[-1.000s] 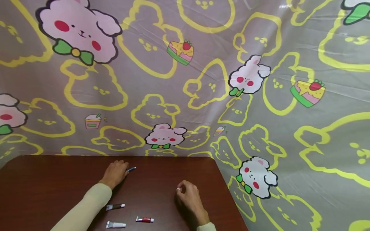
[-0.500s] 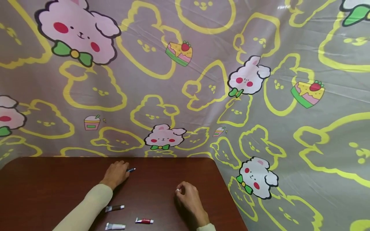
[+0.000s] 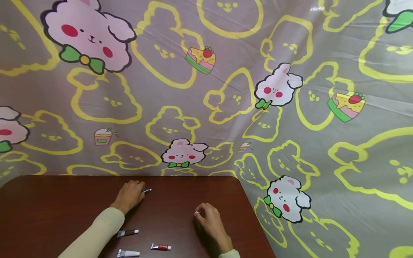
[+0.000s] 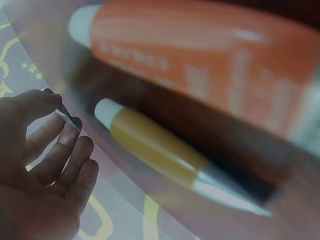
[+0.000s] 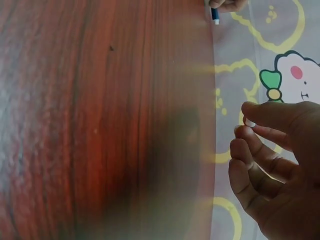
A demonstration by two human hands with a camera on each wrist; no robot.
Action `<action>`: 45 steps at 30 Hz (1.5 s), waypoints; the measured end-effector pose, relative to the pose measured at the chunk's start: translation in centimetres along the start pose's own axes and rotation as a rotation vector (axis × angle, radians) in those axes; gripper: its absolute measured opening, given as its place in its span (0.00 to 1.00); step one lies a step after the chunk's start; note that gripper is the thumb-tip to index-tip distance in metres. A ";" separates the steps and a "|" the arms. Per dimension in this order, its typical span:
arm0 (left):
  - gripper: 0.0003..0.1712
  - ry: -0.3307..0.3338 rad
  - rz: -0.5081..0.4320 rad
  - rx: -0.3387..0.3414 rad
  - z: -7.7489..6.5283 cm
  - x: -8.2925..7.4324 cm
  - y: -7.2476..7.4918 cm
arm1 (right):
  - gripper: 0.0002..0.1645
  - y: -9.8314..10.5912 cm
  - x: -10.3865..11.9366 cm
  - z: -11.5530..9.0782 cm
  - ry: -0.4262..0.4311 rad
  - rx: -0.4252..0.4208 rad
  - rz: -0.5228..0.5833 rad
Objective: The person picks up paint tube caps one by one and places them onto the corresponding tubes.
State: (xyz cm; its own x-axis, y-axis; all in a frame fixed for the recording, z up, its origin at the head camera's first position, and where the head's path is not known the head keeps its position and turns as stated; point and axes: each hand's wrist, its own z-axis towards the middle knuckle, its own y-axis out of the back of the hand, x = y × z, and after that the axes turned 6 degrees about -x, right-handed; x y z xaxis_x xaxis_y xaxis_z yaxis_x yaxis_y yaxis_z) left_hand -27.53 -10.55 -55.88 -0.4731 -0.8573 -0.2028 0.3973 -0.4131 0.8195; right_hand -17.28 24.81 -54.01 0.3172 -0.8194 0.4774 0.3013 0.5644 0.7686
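At the back left of the table, my left hand (image 3: pixel 129 195) pinches a small blue paint tube (image 3: pixel 147 190) between thumb and fingertips. The tube's white end points right in the head view; its silvery tail (image 4: pixel 66 116) shows at the fingertips in the left wrist view. My right hand (image 3: pixel 209 222) is at the right of the table, fingers bent. Its thumb and index finger pinch a small white piece (image 5: pixel 250 122), mostly covered by the fingertips. A brown paint tube (image 3: pixel 128 233) lies partly behind my left forearm. A red paint tube (image 3: pixel 161 247) lies between the arms.
A white paint tube (image 3: pixel 128 253) lies near the front. Close to the left wrist camera are an orange paint tube (image 4: pixel 200 55) and an ochre one (image 4: pixel 155 145). A patterned curtain (image 3: pixel 219 118) hangs behind and right of the dark wooden table (image 3: pixel 174 215).
My right hand has shifted slightly left with the white piece between its fingertips. My left hand stays almost still on the blue tube.
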 end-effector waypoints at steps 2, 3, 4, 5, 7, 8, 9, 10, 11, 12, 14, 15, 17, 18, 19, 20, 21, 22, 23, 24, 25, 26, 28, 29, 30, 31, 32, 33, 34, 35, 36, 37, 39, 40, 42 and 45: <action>0.14 -0.022 -0.004 -0.022 -0.2 0.1 0.2 | 0.05 0.0 0.1 0.0 -0.004 0.009 0.014; 0.14 -0.034 -0.003 -0.029 -0.3 0.1 0.3 | 0.05 0.0 0.2 0.0 -0.010 0.015 0.023; 0.15 -0.042 -0.002 -0.031 -0.4 0.1 0.4 | 0.05 0.0 0.2 0.1 -0.018 0.023 0.032; 0.15 -0.048 0.000 -0.027 -0.5 0.1 0.5 | 0.05 0.0 0.2 0.1 -0.025 0.029 0.042; 0.15 -0.051 -0.001 -0.006 -0.8 0.1 0.8 | 0.05 -0.1 0.3 0.0 -0.033 0.036 0.055; 0.15 -0.048 -0.005 0.007 -0.9 0.1 0.9 | 0.05 -0.1 0.3 0.0 -0.033 0.037 0.057; 0.14 -0.043 -0.009 0.021 -1.0 0.0 1.0 | 0.06 -0.2 0.3 0.0 -0.033 0.037 0.055; 0.14 -0.036 -0.016 0.035 -1.1 -0.1 1.1 | 0.06 -0.2 0.4 0.0 -0.029 0.037 0.054; 0.13 -0.033 -0.022 0.046 -1.2 -0.2 1.3 | 0.06 -0.3 0.4 0.0 -0.027 0.035 0.052; 0.13 -0.032 -0.029 0.052 -1.3 -0.3 1.4 | 0.06 -0.3 0.4 0.0 -0.024 0.032 0.051; 0.12 -0.032 -0.043 0.057 -1.4 -0.5 1.7 | 0.07 -0.4 0.5 -0.1 -0.018 0.028 0.050; 0.12 -0.036 -0.047 0.057 -1.5 -0.6 1.9 | 0.06 -0.5 0.6 -0.1 -0.016 0.028 0.051; 0.11 -0.043 -0.057 0.052 -1.7 -0.7 2.1 | 0.06 -0.6 0.7 -0.1 -0.011 0.027 0.049; 0.11 -0.046 -0.061 0.049 -1.7 -0.8 2.2 | 0.06 -0.6 0.8 -0.1 -0.008 0.027 0.050; 0.11 -0.049 -0.063 0.049 -1.8 -0.9 2.4 | 0.06 -0.6 0.9 -0.1 -0.007 0.029 0.052; 0.11 -0.053 -0.065 0.048 -1.9 -1.0 2.5 | 0.06 -0.6 0.9 -0.1 -0.005 0.032 0.054; 0.12 -0.060 -0.064 0.044 -2.0 -1.2 2.6 | 0.06 -0.6 1.1 0.0 -0.002 0.033 0.057; 0.12 -0.062 -0.067 0.042 -2.1 -1.3 2.7 | 0.06 -0.6 1.2 0.0 0.000 0.035 0.059; 0.12 -0.066 -0.070 0.038 -2.2 -1.5 2.8 | 0.06 -0.7 1.3 0.0 0.004 0.036 0.062; 0.13 -0.072 -0.070 0.035 -2.3 -1.6 2.9 | 0.06 -0.7 1.3 0.0 0.008 0.037 0.066; 0.13 -0.080 -0.071 0.029 -2.4 -1.8 3.0 | 0.06 -0.7 1.5 0.1 0.011 0.036 0.070; 0.13 -0.087 -0.070 0.023 -2.5 -2.0 3.1 | 0.06 -0.8 1.6 0.1 0.016 0.035 0.070; 0.14 -0.100 -0.071 0.012 -2.6 -2.2 3.1 | 0.06 -0.9 1.8 0.1 0.023 0.032 0.072; 0.14 -0.106 -0.069 0.006 -2.7 -2.4 3.2 | 0.06 -1.0 1.9 0.1 0.027 0.031 0.073; 0.14 -0.111 -0.067 0.003 -2.7 -2.5 3.2 | 0.06 -1.0 2.0 0.1 0.030 0.029 0.075; 0.15 -0.112 -0.066 0.001 -2.8 -2.7 3.3 | 0.06 -1.1 2.1 0.1 0.034 0.026 0.076; 0.15 -0.117 -0.063 -0.003 -2.9 -2.8 3.5 | 0.06 -1.2 2.2 0.1 0.040 0.025 0.075; 0.15 -0.116 -0.063 -0.004 -3.0 -2.8 3.5 | 0.06 -1.2 2.3 0.1 0.049 0.022 0.076; 0.15 -0.114 -0.059 -0.002 -3.1 -3.0 3.7 | 0.05 -1.3 2.4 0.2 0.055 0.022 0.074; 0.15 -0.113 -0.060 -0.002 -3.2 -3.1 3.8 | 0.05 -1.4 2.5 0.2 0.062 0.021 0.073; 0.15 -0.114 -0.059 -0.002 -3.3 -3.1 4.0 | 0.05 -1.4 2.6 0.2 0.071 0.018 0.073; 0.15 -0.114 -0.059 -0.003 -3.4 -3.2 4.2 | 0.05 -1.5 2.7 0.2 0.078 0.017 0.071; 0.15 -0.114 -0.063 -0.004 -3.6 -3.3 4.5 | 0.05 -1.6 2.9 0.3 0.092 0.015 0.071; 0.15 -0.118 -0.065 -0.008 -3.7 -3.3 4.6 | 0.05 -1.7 3.0 0.4 0.098 0.013 0.071; 0.15 -0.127 -0.065 -0.016 -3.8 -3.4 4.8 | 0.04 -1.8 3.2 0.5 0.114 0.006 0.070; 0.15 -0.142 -0.058 -0.033 -4.1 -3.5 5.0 | 0.05 -2.1 3.4 0.5 0.138 -0.002 0.067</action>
State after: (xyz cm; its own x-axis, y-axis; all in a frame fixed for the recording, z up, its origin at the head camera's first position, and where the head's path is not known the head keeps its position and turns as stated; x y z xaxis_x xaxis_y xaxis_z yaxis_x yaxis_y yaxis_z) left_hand -20.67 -10.84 -53.29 -0.6012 -0.7809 -0.1694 0.3907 -0.4722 0.7902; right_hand -17.29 20.80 -53.74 0.4575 -0.7582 0.4646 0.2768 0.6180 0.7359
